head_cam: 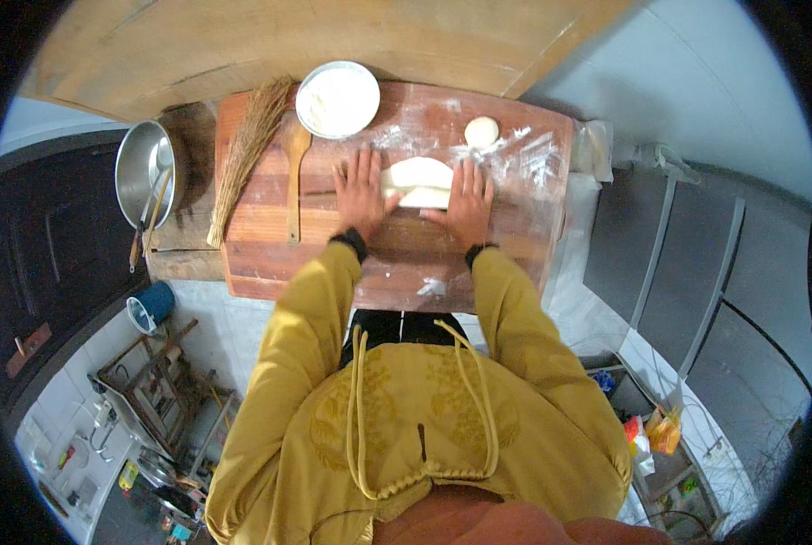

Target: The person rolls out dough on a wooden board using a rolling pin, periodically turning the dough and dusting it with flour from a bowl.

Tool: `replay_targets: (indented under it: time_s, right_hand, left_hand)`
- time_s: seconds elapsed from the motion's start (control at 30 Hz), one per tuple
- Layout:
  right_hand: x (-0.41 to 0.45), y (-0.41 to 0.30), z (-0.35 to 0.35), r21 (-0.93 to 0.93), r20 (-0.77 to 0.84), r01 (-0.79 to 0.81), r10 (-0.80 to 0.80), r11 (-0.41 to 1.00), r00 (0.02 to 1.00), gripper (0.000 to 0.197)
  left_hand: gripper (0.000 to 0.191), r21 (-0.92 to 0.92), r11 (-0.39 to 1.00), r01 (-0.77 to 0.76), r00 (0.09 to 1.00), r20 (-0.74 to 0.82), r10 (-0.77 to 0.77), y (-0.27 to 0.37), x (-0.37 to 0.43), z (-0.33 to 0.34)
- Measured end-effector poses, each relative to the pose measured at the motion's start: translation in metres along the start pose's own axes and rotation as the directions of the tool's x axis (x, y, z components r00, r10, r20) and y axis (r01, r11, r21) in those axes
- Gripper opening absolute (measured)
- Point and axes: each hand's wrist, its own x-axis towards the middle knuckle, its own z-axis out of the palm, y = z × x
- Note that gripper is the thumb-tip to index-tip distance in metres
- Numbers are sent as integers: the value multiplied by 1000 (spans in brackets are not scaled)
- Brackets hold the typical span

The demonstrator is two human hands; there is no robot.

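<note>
A flattened piece of white dough (421, 172) lies on the reddish wooden board (406, 262), between my two hands. My left hand (363, 187) rests flat at the dough's left side, fingers stretched forward and thumb reaching toward the dough. A thin dark wooden stick (319, 193), likely a rolling pin, sticks out to the left from under that hand. My right hand (468, 196) is flat at the dough's right edge, its thumb pointing inward. A crease or band crosses the dough; whether the stick runs over or inside it, I cannot tell. Neither hand's fingers are curled around anything.
A round dough ball (481, 132) sits at the back right amid scattered flour. White flour fills a metal bowl (337, 100) at the back. Leftward are a wooden spatula (296, 180), a straw whisk broom (249, 160) and a steel basin (133, 174) holding utensils. A blue bucket (155, 303) stands lower left.
</note>
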Motion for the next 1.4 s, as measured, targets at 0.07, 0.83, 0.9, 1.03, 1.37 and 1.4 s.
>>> replay_targets:
  time_s: [0.07, 0.83, 0.9, 1.03, 1.37, 1.4]
  right_hand:
    - [8, 3, -7, -8, 62, -47, 48, 999, 997, 108]
    - [-185, -26, -48, 263, 359, -364, 260, 893, 897, 23]
    - [-184, -26, -34, 439, 174, -369, 325, 819, 929, 25]
    - [-182, -23, -5, 451, 8, -365, 406, 815, 914, 24]
    - [-181, -30, -11, 556, 129, -394, 392, 732, 911, 26]
    - [-181, -26, -14, 514, 224, -424, 361, 746, 905, 25]
  left_hand:
    - [94, -16, 1000, 4, 999, 43, -3, -2, 16, -9]
    - [30, -864, 453, 222, 859, -47, -509, -29, -144, 46]
    - [28, -922, 12, 387, 677, 276, -682, -31, -129, 64]
    - [29, -693, 12, 721, 672, 695, -257, -10, -93, 37]
    - [22, -825, -299, 479, 855, 516, -52, 103, -80, -41]
    - [26, -837, -339, 430, 898, 434, 67, 107, -76, -42]
